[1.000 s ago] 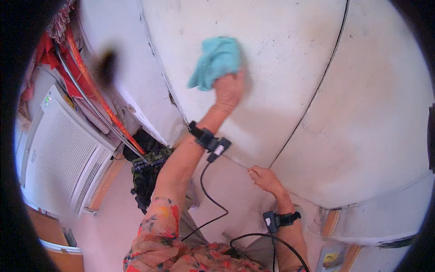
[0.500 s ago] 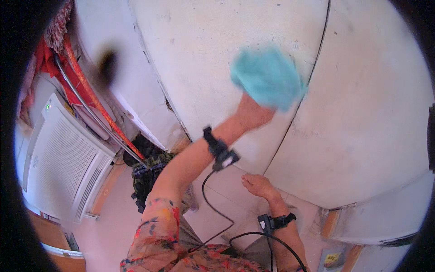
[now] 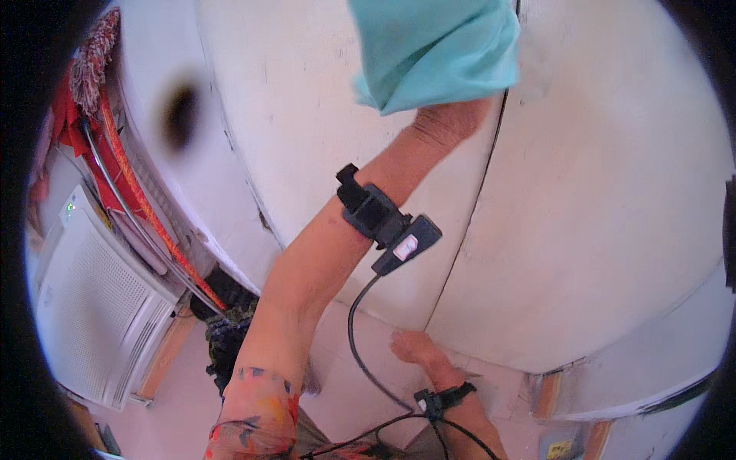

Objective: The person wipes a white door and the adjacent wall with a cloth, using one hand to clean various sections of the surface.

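Observation:
My left hand is raised high against a white appliance door and grips a teal cloth, which covers most of the fingers. The cloth is pressed on the door right beside the dark vertical seam between the two doors. A black strap with a small device and cable sits on my left forearm. My right hand rests low on the white surface below the doors, fingers loosely apart and holding nothing. It wears a black wrist strap.
The right white door fills the right side. A white slatted unit stands at the left. Red and orange hanging items with a metal tube lean beside it. A dark bundle lies on the floor.
My left hand has swept the teal cloth up and to the right across the door, reaching the seam. The right hand has stayed low on the surface.

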Tool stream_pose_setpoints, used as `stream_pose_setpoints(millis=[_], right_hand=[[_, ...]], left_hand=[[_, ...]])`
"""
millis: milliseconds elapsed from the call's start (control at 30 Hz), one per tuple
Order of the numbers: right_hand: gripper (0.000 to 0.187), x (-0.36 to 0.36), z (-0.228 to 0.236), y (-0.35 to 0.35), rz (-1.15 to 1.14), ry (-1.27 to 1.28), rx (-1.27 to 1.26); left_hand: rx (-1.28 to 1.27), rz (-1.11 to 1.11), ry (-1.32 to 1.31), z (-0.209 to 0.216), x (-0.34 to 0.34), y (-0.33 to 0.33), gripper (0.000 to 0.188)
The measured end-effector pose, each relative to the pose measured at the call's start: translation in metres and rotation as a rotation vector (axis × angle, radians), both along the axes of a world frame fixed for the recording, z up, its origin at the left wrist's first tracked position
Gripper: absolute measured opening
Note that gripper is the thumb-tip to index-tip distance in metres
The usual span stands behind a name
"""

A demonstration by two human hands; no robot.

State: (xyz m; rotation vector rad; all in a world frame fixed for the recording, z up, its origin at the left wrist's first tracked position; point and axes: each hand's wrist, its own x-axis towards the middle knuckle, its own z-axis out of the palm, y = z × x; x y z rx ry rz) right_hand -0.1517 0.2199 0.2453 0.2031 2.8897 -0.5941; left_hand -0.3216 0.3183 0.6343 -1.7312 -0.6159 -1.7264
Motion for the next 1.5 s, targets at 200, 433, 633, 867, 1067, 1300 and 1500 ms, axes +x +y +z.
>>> stream_pose_setpoints(millis=[200,433,633,867,1067,1300,1500], right_hand=[[0.028,-0.018,0.017,-0.015,0.039,-0.104,0.002],[0.028,-0.009,-0.017,-0.004,-0.025,0.053,-0.007],[0.022,-0.005,0.018,-0.025,0.032,0.096,-0.04],[0.022,-0.001,0.015,-0.023,-0.016,-0.006,0.012],[0.025,0.018,0.023,-0.015,-0.025,-0.053,0.027],[0.028,0.015,0.026,-0.011,-0.001,-0.123,0.04],[0.03,0.004,0.023,-0.022,0.108,-0.092,0.06]], left_hand=[[0.044,0.203,0.297,0.024,0.034,-0.008,0.054],[-0.188,0.927,0.492,-0.037,0.067,-0.061,0.034],[-0.151,1.004,0.246,0.081,0.057,-0.05,0.063],[-0.057,0.935,0.416,-0.046,0.058,-0.052,0.022],[-0.785,0.826,0.522,-0.258,0.051,-0.105,0.023],[-0.508,0.639,-0.226,-0.175,-0.001,-0.109,0.033],[-0.151,-0.06,-0.538,-0.066,-0.065,-0.08,0.034]])
